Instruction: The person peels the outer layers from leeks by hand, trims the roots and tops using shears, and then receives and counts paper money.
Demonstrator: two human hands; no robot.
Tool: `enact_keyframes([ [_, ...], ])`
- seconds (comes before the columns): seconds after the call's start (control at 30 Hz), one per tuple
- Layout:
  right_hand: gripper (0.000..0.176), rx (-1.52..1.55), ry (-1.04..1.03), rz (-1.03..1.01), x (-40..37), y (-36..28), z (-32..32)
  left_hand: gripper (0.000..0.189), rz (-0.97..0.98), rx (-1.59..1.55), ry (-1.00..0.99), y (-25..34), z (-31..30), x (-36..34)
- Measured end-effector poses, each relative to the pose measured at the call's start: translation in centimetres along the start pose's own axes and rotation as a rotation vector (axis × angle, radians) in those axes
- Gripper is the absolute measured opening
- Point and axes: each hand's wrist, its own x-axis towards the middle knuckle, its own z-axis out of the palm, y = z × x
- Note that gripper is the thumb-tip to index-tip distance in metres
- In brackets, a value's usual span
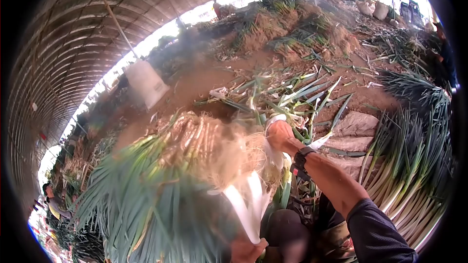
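Head view, my only feed. Left grip (247,252), at the bottom edge, looks wrapped around the lower part of a few white stalks (249,205). They rise from it, with pale roots (243,158) at the upper end. My read: held low so the root end is free and faces the right grip (282,135).

Right grip is above and right of the left one, just beside the root tangle. Fingers curl, but blur and a white patch at the tips hide the contact, so I can't tell whether it's clamped on anything.

Left of both grips: leafy pile (146,199), leaves fanning down-left, stem ends toward the right grip. Probably laid one way so those ends are within reach.

Beyond the right grip: loose leaves (312,90) strewn over brown soil (195,85), no order; look like discards.

Right of that grip, past the forearm: long stalk row (402,153), pale ends low, leaves up. Likely lined up for neat stacking. Pale sacking (353,125) lies between, maybe as ground cover.

Well beyond, up-left: white sack (145,83), standing apart, contents unseen.
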Motion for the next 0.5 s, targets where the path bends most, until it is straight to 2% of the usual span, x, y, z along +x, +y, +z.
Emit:
enact_keyframes([
  [0.07, 0.016, -0.046, -0.004, 0.001, 0.3, 0.2, 0.5, 0.052, -0.030, -0.362, -0.040, -0.6, -1.0, 1.1],
  [0.17, 0.016, -0.166, 0.080, -0.020, 2.6, 4.0, 3.7, 0.049, -0.077, 0.157, 0.300, 1.2, -1.4, 2.4],
  [0.23, 0.017, 0.157, 0.452, 0.206, 4.2, 11.0, -0.3, 0.059, -0.618, -1.022, -0.150, -1.1, -8.6, 5.1],
  [0.27, 0.018, 0.305, 0.564, 0.236, 4.6, 14.0, -3.0, 0.060, -0.771, -1.129, -0.210, -1.9, -9.2, 5.6],
  [0.3, 0.020, 0.356, 0.590, 0.187, 4.4, 15.3, -5.5, 0.061, -0.926, -1.240, -0.266, -2.5, -9.6, 6.1],
  [0.33, 0.019, 0.187, 0.467, -0.025, 3.3, 15.8, -6.5, 0.062, -1.068, -1.340, -0.335, -3.3, -10.1, 6.4],
  [0.4, 0.012, 0.752, 0.170, -0.136, -1.0, 9.4, -8.3, 0.063, -1.321, -1.568, -0.498, -5.1, -10.2, 7.4],
  [0.43, 0.011, 1.325, -0.013, -0.356, -0.1, 10.7, -3.7, 0.057, -1.220, -1.667, -0.249, -5.0, -11.4, 7.9],
  [0.47, 0.017, 1.881, -0.332, -0.489, 1.0, 12.1, 0.9, 0.070, -1.253, -1.428, -0.463, -6.3, -10.6, 7.4],
  [0.5, 0.017, 1.648, -0.365, -0.493, -0.9, 9.6, 0.8, 0.084, -1.270, -1.183, -0.673, -7.5, -9.6, 6.8],
])
